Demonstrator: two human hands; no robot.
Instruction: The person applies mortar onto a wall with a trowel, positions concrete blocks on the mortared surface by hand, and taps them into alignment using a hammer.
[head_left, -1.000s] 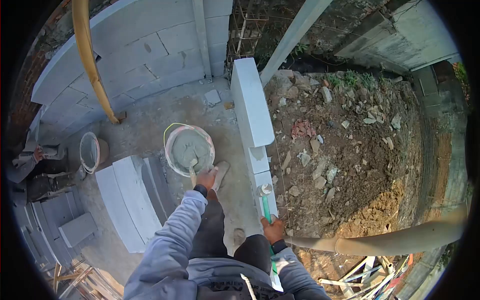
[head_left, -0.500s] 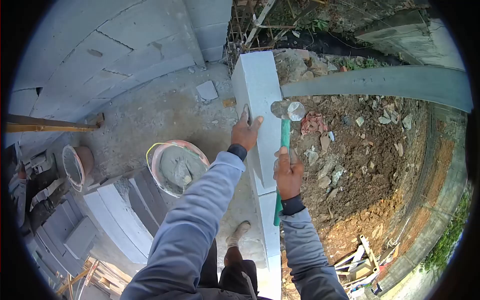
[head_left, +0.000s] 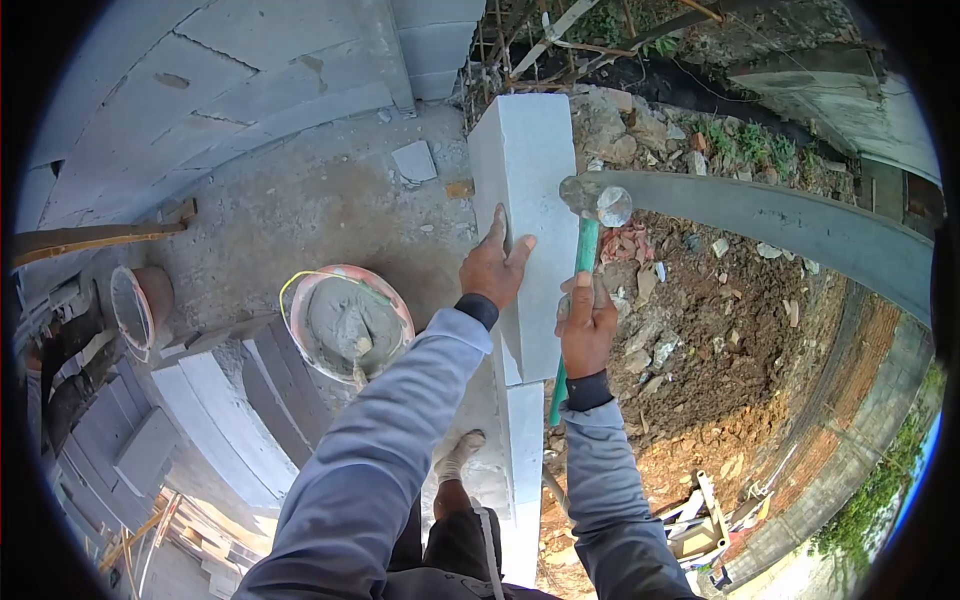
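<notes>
A long pale-grey lightweight block (head_left: 540, 230) lies along the top of a narrow block wall (head_left: 525, 440). My left hand (head_left: 496, 262) rests against its left face and upper edge, fingers spread and thumb on top. My right hand (head_left: 588, 325) is closed around the green handle of a hammer (head_left: 588, 240), to the right of the block. The hammer's heavy metal head is beside the block's right edge; whether they touch I cannot tell.
A bucket of wet mortar (head_left: 350, 318) with a trowel in it stands left of the wall. Beyond are another bucket (head_left: 140, 305), stacked blocks (head_left: 225, 420) and a wooden prop (head_left: 100, 240). Rubble-strewn soil (head_left: 710, 330) and a grey beam (head_left: 780, 215) lie right.
The hammer has moved slightly farther forward along the block's right side, with my right hand around its handle. My left hand stays against the block. The view has shifted a little.
</notes>
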